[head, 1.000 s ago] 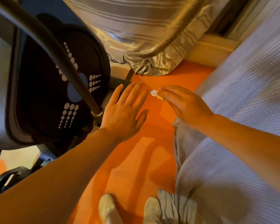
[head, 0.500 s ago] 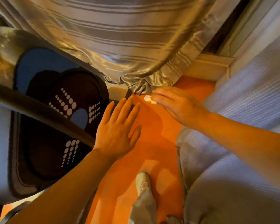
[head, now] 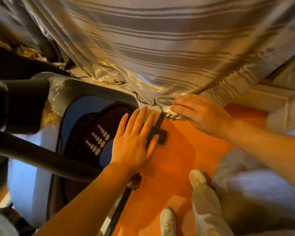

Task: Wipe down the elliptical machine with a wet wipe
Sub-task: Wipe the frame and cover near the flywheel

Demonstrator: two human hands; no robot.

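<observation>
The elliptical machine fills the left, with a dark flywheel cover bearing white dots and a dark handlebar tube crossing it. Its black front foot rests on the orange floor. My left hand hovers flat with straight fingers over the cover's right edge and the foot. My right hand reaches forward to the curtain hem and pinches a small white wad, the wet wipe, at its fingertips.
A striped shiny curtain hangs ahead, its hem bunched on the floor. The orange floor mat lies between the machine and a pale striped bed cover at right. My white-socked feet stand below.
The view tilted up and forward. Both hands moved ahead; my right hand carried the wipe to the curtain hem, and my left hand now lies over the machine's front foot.
</observation>
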